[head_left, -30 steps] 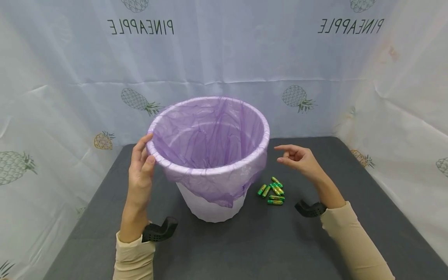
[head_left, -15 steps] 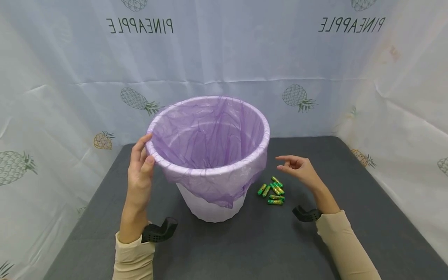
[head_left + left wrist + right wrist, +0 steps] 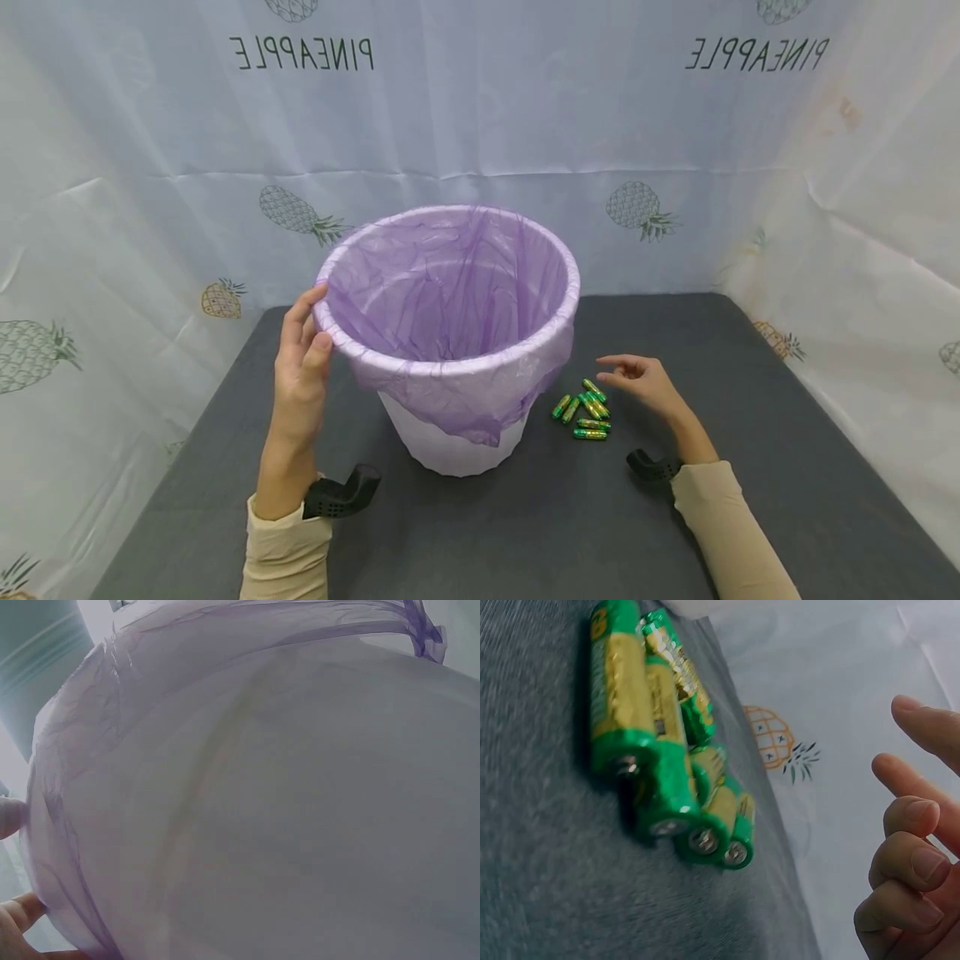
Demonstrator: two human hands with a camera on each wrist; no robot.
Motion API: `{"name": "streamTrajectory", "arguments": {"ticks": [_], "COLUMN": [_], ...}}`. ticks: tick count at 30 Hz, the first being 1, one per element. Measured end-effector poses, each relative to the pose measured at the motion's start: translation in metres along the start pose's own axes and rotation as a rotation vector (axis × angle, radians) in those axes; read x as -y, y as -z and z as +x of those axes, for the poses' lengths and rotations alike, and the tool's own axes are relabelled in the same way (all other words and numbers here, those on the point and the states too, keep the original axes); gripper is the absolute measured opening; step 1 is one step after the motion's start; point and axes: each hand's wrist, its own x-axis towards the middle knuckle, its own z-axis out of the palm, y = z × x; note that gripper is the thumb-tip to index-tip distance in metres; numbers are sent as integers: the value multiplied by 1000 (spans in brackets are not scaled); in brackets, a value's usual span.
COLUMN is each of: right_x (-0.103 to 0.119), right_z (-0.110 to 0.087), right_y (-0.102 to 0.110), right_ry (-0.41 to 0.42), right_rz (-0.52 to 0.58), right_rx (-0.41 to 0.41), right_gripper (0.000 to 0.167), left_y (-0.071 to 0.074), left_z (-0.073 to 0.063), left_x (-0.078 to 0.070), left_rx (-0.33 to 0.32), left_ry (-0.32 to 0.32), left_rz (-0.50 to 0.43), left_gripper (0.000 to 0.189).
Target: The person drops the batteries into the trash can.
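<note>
A white trash bin (image 3: 457,433) lined with a purple plastic bag (image 3: 450,308) stands upright on the table. The bag is folded over its rim. At the bin's left side my left hand (image 3: 300,371) holds the rim with thumb and fingers; in the left wrist view, fingers (image 3: 22,915) touch the bag-covered edge. Several green and gold batteries (image 3: 591,435) lie in a loose group right of the bin. Just above and right of them hovers my right hand (image 3: 645,385), index finger and thumb apart, other fingers curled, nothing held. Close batteries (image 3: 622,682) appear in the right wrist view.
Under everything is a dark grey tabletop (image 3: 487,542). Pale curtains (image 3: 480,100) with pineapple prints rise behind the table and along both sides. Each wrist carries a black camera mount, the left one (image 3: 345,493) and the right one (image 3: 652,467).
My right hand has come down toward the batteries, with its thumb and index finger still apart. The left hand, the bin and the batteries stay in place.
</note>
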Motion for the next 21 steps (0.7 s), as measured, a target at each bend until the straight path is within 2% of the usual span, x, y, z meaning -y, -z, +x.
{"name": "streamTrajectory", "arguments": {"ticks": [10, 21], "right_x": [-18, -28], "right_z": [1, 0], "right_y": [-2, -2], "right_ry": [-48, -129], "right_rz": [-26, -71], "right_rx": [22, 68], "right_gripper": [38, 36], "left_y": [-2, -1], "left_z": [2, 1], "left_x": [1, 0], "left_rx": [-4, 1], "left_ry": [-13, 7], "left_rz": [-28, -18], "left_gripper": [44, 45]}}
